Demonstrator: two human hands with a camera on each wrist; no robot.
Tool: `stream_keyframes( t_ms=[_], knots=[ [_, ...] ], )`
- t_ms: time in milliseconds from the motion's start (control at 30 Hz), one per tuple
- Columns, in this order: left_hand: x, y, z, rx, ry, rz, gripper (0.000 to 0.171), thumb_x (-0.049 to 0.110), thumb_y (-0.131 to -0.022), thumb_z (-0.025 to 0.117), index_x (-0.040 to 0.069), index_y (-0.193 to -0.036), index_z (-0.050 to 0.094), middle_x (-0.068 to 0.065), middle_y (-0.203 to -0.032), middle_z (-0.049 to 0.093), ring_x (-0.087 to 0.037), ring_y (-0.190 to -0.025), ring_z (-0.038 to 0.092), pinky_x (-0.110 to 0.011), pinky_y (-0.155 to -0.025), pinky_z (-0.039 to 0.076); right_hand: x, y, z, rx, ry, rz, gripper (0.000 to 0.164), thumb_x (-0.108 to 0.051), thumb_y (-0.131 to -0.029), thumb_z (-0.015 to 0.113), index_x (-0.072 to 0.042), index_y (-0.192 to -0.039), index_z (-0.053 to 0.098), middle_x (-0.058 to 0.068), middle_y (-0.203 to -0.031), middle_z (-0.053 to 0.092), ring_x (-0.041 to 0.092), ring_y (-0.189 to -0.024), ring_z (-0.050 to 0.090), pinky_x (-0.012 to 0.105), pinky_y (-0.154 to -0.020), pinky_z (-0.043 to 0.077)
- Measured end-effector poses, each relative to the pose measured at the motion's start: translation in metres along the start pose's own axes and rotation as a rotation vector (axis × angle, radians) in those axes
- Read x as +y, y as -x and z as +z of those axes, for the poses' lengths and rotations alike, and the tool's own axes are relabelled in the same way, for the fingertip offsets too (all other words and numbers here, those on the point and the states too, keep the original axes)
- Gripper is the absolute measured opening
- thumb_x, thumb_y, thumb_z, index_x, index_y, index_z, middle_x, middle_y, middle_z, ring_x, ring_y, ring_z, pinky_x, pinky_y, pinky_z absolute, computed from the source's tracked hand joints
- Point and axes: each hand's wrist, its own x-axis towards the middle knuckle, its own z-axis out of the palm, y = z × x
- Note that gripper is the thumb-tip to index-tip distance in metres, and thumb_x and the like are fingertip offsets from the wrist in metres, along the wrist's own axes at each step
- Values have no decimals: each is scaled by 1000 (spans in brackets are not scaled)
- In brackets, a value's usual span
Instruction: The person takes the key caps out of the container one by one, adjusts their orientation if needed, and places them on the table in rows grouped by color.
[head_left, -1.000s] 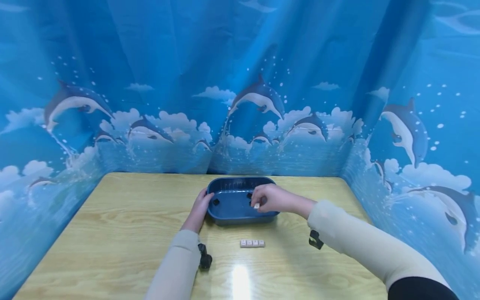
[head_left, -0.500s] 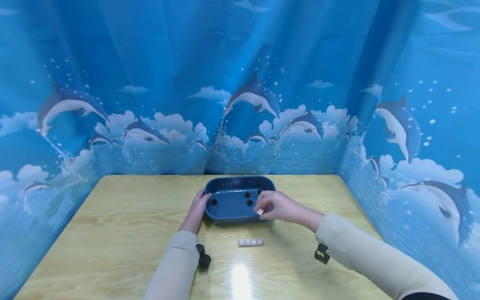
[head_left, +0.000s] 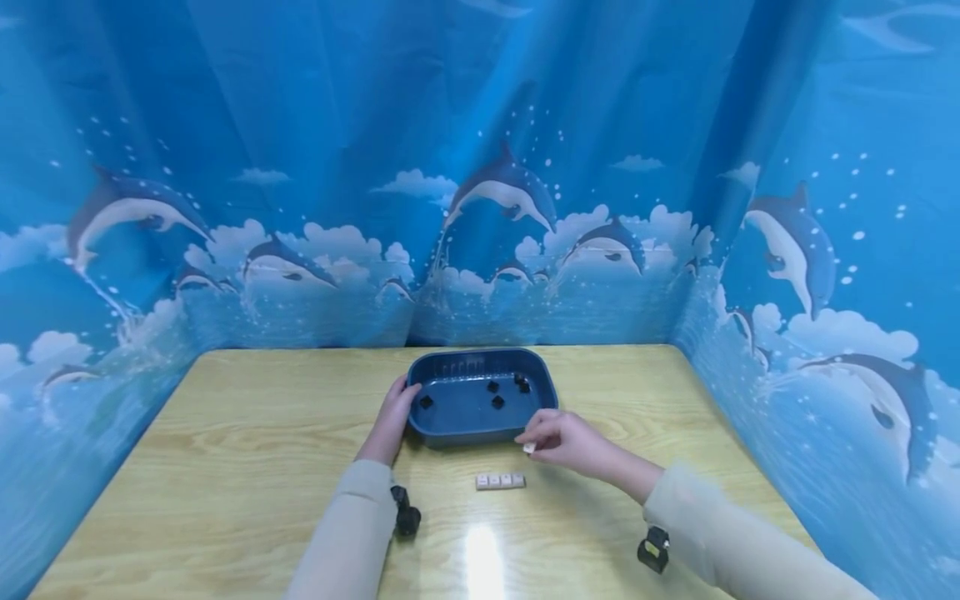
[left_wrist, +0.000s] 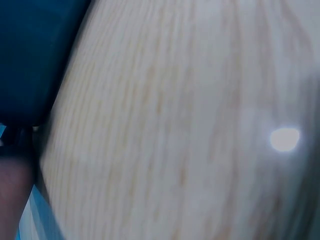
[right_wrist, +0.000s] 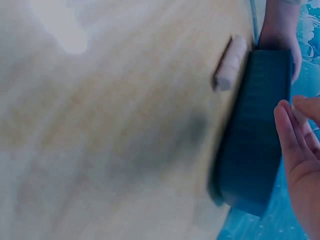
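Observation:
A dark blue plastic basin (head_left: 468, 438) stands on the table. My left hand (head_left: 390, 423) grips its left end, the thumb over the rim. Past its front right corner, my right hand (head_left: 567, 443) pinches a small white keycap (head_left: 529, 448) between thumb and fingers, held above the table. Several black keycaps (head_left: 498, 402) lie scattered inside the basin. In front of it, white keycaps (head_left: 500, 482) with faint markings form a straight row, also visible in the right wrist view as a pale row (right_wrist: 232, 62). The left wrist view shows only the basin's side (left_wrist: 37, 60) and a blurred bit of hand.
The light wood table (head_left: 262, 458) reaches back to a blue curtain (head_left: 337, 167) printed with dolphins, which also encloses both sides. Black wrist cameras hang below the left sleeve (head_left: 345, 525) and right sleeve (head_left: 720, 533). A bright reflection lies on the near tabletop.
With the white keycap pinched, my right hand has come from over the basin's inside toward me and right, past the front rim. The left hand stays on the basin.

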Motion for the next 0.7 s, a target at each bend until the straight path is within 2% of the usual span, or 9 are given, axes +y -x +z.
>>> stream_keyframes(
  t_ms=[267,533,700],
  knots=[
    [2,1,-1,-12,-2,-6,64,41,-99,44,15,-154,26,-10,-160,22,-31,-147,13,-52,-117,11,18,13,18,75,-42,62,24,4,-80,73,3,-105,73,2,-97,66,14,-85,65,23,-76,56],
    [3,2,0,-10,-1,-11,64,40,-99,44,13,-155,25,-11,-160,21,-31,-147,12,-51,-117,10,22,19,35,161,0,247,20,-5,-74,81,-8,-93,76,-2,-88,70,13,-80,62,22,-68,54],
    [3,2,0,-6,-6,-21,64,41,-99,45,15,-154,26,-10,-160,22,-30,-147,13,-51,-117,11,24,21,40,172,-11,226,18,-5,-73,82,-7,-90,75,-2,-86,69,12,-77,62,23,-68,54]
  ],
)
